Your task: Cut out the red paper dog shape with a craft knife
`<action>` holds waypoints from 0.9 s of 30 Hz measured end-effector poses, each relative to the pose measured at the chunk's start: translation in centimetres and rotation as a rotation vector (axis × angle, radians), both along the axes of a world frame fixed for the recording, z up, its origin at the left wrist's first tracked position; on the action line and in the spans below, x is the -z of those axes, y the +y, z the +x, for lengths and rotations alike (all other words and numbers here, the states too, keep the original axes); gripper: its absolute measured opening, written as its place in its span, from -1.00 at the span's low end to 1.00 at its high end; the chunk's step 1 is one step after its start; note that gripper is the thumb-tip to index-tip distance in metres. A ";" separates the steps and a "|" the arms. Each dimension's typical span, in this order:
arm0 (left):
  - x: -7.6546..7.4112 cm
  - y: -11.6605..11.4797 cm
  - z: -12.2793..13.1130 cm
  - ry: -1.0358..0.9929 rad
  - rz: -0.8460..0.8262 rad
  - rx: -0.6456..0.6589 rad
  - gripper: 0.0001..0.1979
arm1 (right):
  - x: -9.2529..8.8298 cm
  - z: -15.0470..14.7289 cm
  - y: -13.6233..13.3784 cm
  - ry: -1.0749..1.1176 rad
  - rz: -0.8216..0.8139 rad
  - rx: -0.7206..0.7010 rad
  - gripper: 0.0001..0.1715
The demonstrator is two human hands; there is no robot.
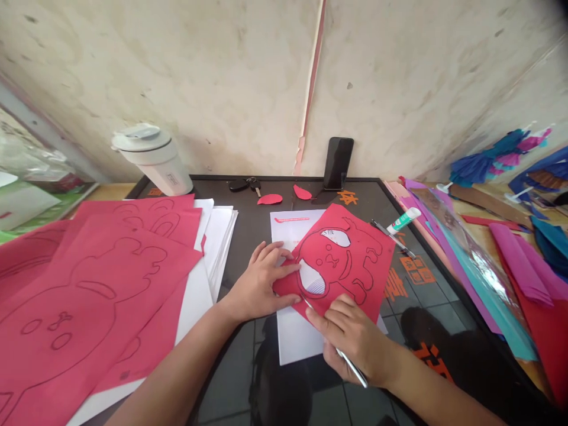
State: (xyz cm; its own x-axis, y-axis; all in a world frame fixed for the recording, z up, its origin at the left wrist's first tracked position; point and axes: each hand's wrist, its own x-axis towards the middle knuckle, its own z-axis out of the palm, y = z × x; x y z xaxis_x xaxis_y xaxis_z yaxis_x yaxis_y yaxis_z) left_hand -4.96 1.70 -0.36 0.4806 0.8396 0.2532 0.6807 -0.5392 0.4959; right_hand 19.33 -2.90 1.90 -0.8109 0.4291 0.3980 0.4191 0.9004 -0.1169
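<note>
A red paper sheet point(336, 281) with a black outlined animal drawing lies turned at an angle on a white sheet point(293, 349). Two leaf-shaped openings in it show the white beneath. My left hand point(261, 281) presses on the red sheet's left edge, fingers spread. In my right hand point(350, 337) is a slim silver craft knife point(354, 368), gripped like a pen. Its tip touches the red paper just below the lower opening, close to my left thumb. Two red leaf-shaped cutouts, one left point(270, 199) and one right point(302, 192), lie near the wall.
Outlined red sheets point(133, 296) and white papers point(222, 236) pile up at left, with a white cup point(155, 157) behind. Keys point(244, 184) and a phone point(338, 164) are at the back. A glue stick point(403, 220), pen point(393, 238) and coloured papers point(501, 284) lie right.
</note>
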 end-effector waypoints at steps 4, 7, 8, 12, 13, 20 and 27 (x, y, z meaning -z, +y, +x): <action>0.2 0.1 -0.1 0.003 0.014 0.006 -0.47 | -0.5 0.3 -0.1 -0.038 -0.027 -0.009 -0.51; 0.3 0.2 -0.1 0.002 0.017 0.009 -0.47 | -0.8 0.6 -0.1 -0.062 -0.047 -0.014 -0.50; 0.3 0.2 -0.1 -0.001 0.018 0.007 -0.47 | -0.8 0.7 0.0 -0.070 -0.052 -0.014 -0.49; 0.3 0.2 -0.1 -0.015 0.016 0.004 -0.48 | -0.9 1.0 0.1 -0.083 -0.076 -0.012 -0.50; 0.3 0.2 -0.1 -0.017 0.015 0.005 -0.48 | -1.0 1.1 0.2 -0.087 -0.083 -0.011 -0.50; 0.2 0.1 -0.2 -0.004 0.011 0.016 -0.50 | -1.7 1.9 0.7 -0.124 -0.174 -0.050 -0.48; 0.2 0.2 -0.2 -0.003 0.004 0.014 -0.49 | -2.3 2.7 1.1 -0.107 -0.227 -0.066 -0.50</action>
